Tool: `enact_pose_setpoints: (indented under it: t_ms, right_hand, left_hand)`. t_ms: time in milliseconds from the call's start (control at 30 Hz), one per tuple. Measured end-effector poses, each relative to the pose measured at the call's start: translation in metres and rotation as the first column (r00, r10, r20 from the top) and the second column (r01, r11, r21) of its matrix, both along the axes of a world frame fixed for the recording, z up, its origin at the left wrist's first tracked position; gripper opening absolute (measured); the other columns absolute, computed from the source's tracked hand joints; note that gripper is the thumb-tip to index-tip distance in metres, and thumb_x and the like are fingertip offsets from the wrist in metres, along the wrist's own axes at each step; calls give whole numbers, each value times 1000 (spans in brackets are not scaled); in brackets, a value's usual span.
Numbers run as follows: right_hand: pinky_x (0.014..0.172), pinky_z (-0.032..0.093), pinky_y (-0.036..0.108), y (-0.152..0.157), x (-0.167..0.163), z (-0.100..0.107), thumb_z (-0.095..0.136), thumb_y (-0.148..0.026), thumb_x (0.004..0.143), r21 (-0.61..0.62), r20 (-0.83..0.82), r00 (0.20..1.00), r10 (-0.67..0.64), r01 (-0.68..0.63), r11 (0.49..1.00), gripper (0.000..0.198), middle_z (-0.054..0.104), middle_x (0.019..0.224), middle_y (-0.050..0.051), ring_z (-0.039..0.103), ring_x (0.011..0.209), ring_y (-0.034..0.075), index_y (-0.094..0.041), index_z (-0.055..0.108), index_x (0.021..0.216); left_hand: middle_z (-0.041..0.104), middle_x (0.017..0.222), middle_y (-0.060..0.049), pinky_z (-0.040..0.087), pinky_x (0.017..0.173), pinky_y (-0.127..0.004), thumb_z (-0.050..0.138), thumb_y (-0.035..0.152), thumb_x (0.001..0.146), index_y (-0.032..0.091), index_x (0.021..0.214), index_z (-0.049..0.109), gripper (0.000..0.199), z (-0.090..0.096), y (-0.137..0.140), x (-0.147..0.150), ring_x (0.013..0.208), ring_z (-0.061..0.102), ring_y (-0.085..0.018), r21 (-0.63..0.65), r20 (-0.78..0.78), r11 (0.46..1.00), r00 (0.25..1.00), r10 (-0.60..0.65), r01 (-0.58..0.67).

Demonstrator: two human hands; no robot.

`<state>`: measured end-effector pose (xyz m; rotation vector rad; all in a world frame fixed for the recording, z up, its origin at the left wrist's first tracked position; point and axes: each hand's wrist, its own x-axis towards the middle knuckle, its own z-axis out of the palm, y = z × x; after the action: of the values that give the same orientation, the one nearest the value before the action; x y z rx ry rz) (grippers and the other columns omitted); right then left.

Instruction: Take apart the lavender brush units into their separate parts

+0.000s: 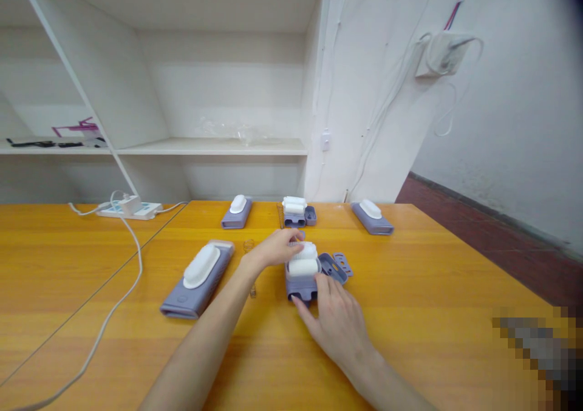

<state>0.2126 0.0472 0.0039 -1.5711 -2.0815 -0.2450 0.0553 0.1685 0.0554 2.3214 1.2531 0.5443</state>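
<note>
a grey-purple plastic box (300,285) topped with two white rounded pieces (303,268) sits on the orange wood-grained table (410,338), between the two hands. the right hand (339,317) is partly closed around the box, thumb at its near edge, fingers along its right side. the left hand (276,248) reaches over the far white piece, fingers bent; whether it grips cannot be told. a grey-purple hollow tray (333,269) and flat pierced plate (343,264) lie just right; the left forearm partly covers a thin metal spring (248,246).
</note>
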Motion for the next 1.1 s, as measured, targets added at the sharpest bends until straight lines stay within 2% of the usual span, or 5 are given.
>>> enact_pose_setpoints:
  t_ms: [333, 433, 567, 833, 1100]
  right_hand:
    - [69, 47, 41, 1, -8, -8, 56, -59, 79, 63, 26, 998, -59, 57, 996, 59, 62, 92, 15, 60, 83, 30, -13, 43, 113]
    - [71, 48, 41, 3, -9, -13, 56, -54, 81, 84, 12, 998, -56, 55, 995, 54, 63, 95, 15, 60, 85, 31, -13, 42, 114]
    - [73, 48, 42, 5, -8, -16, 55, -48, 83, 87, -11, 999, -40, 41, 995, 52, 63, 101, 17, 61, 87, 31, -12, 41, 117]
    - [76, 49, 45, 5, -18, -12, 62, -56, 75, 36, -84, 996, -33, 36, 999, 94, 59, 113, 21, 57, 101, 37, -11, 15, 143]
    - [86, 46, 50, 6, -21, -16, 61, -37, 75, 37, -217, 976, 21, -13, 999, 88, 53, 124, 21, 52, 112, 37, -12, 14, 144]
  left_hand:
    - [68, 89, -6, 46, 72, -27, 51, 38, 80, 17, 100, 63, 31, 3, -1, 1, 81, 62, -19, 34, -32, 999, 999, 33, -31]
    - [69, 90, -6, 46, 71, -27, 50, 46, 82, 18, 99, 63, 35, 3, -1, 2, 82, 62, -19, 23, -26, 999, 999, 48, -47]
    - [69, 93, -7, 45, 72, -28, 34, 55, 89, 17, 93, 64, 48, 0, 0, 3, 85, 63, -20, 7, -20, 999, 999, 50, -50]
    - [69, 101, -11, 43, 83, -33, 21, 62, 89, 17, 94, 64, 63, -6, 3, 1, 97, 62, -25, -18, -134, 997, 989, 70, -73]
    - [70, 99, -12, 43, 85, -33, 16, 67, 86, 17, 92, 67, 72, 0, -3, 1, 100, 63, -26, -77, -219, 990, 970, 102, -121]
